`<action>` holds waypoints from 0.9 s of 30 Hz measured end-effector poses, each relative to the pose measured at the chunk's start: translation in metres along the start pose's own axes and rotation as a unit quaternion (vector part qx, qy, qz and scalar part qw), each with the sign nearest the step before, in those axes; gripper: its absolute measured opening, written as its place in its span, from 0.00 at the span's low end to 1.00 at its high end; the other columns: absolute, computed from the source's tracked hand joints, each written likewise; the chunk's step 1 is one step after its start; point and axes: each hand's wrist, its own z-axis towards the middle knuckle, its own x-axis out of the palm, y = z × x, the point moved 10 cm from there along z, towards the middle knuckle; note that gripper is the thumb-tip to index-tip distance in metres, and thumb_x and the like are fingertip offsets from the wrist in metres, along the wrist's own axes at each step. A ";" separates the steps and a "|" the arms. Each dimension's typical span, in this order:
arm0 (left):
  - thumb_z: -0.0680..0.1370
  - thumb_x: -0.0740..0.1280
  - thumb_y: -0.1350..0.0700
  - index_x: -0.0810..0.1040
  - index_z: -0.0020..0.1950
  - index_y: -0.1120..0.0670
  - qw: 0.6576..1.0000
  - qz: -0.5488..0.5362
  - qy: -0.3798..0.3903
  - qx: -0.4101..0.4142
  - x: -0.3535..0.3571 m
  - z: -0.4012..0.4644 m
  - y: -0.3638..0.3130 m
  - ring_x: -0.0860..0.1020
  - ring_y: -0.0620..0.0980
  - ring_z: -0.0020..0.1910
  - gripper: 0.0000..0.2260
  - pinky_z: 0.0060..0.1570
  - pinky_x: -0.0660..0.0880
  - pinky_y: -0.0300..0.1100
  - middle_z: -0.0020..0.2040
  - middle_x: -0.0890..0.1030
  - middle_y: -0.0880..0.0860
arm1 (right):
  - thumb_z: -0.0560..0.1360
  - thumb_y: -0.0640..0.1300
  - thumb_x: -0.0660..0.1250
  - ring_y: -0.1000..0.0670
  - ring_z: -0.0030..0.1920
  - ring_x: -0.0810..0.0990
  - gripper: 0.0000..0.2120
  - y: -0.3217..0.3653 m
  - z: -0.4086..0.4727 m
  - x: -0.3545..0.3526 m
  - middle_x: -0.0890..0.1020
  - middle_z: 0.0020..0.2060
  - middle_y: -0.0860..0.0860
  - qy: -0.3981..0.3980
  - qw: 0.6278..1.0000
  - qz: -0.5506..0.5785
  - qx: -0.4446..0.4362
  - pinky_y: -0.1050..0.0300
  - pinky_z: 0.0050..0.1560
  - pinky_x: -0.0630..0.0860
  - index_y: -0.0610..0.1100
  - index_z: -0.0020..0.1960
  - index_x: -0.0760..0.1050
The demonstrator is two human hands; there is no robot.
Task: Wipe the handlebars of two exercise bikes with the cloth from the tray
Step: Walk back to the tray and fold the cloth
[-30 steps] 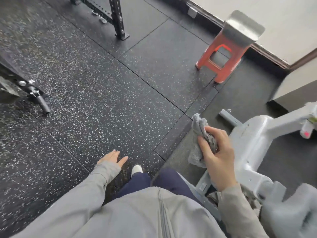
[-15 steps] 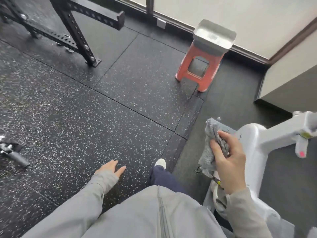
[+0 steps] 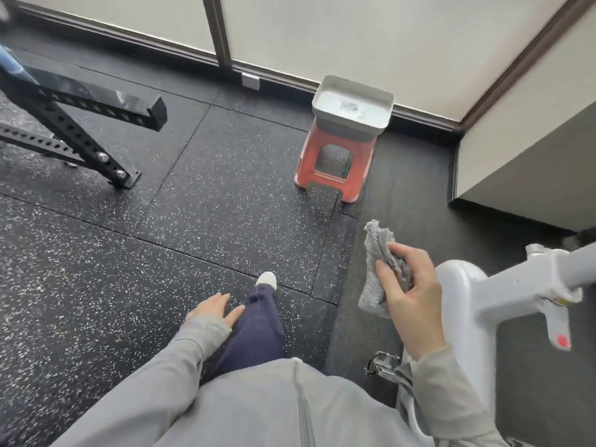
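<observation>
- Gripping a crumpled grey terry cloth (image 3: 375, 272), our right hand (image 3: 409, 295) curls around it, beside the white exercise bike frame (image 3: 464, 295).
- Our left hand (image 3: 214, 309) hangs relaxed, holding nothing.
- We note a grey rectangular tray (image 3: 353, 106) atop a red plastic stool (image 3: 335, 162), well beyond the cloth.

The right hand (image 3: 411, 295) is raised in front of the body, its fingers and thumb curled round a bunched grey cloth (image 3: 375, 269), with the grey-sleeved forearm running down towards the lower right. The left hand (image 3: 214, 309) hangs low beside the thigh, fingers straight and loosely spread, holding nothing. Its grey sleeve reaches to the wrist, the arm stretched downward.
</observation>
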 end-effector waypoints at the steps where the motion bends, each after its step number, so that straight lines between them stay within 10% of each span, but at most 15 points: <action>1: 0.78 0.55 0.40 0.60 0.74 0.52 1.000 0.005 0.004 0.002 -0.012 0.017 -0.002 0.59 0.50 0.74 0.28 0.73 0.56 0.46 0.76 0.60 0.51 | 0.73 0.37 0.70 0.56 0.51 0.76 0.14 0.001 0.016 0.008 0.78 0.49 0.51 -0.004 1.000 -0.005 0.001 0.70 0.54 0.69 0.54 0.51 0.75; 13: 0.78 0.55 0.40 0.61 0.73 0.53 0.999 0.027 0.030 0.032 -0.165 0.181 -0.060 0.62 0.52 0.72 0.27 0.72 0.59 0.50 0.74 0.63 0.52 | 0.72 0.35 0.70 0.57 0.51 0.76 0.15 0.048 0.189 0.080 0.77 0.48 0.50 -0.032 0.999 -0.034 -0.021 0.70 0.54 0.69 0.51 0.52 0.75; 27: 0.79 0.51 0.39 0.56 0.75 0.52 0.990 0.119 0.062 0.045 -0.223 0.300 -0.221 0.54 0.48 0.76 0.28 0.75 0.53 0.45 0.77 0.55 0.50 | 0.71 0.34 0.71 0.60 0.50 0.75 0.13 -0.004 0.377 0.003 0.78 0.48 0.49 -0.088 0.995 -0.050 0.012 0.70 0.54 0.69 0.49 0.52 0.77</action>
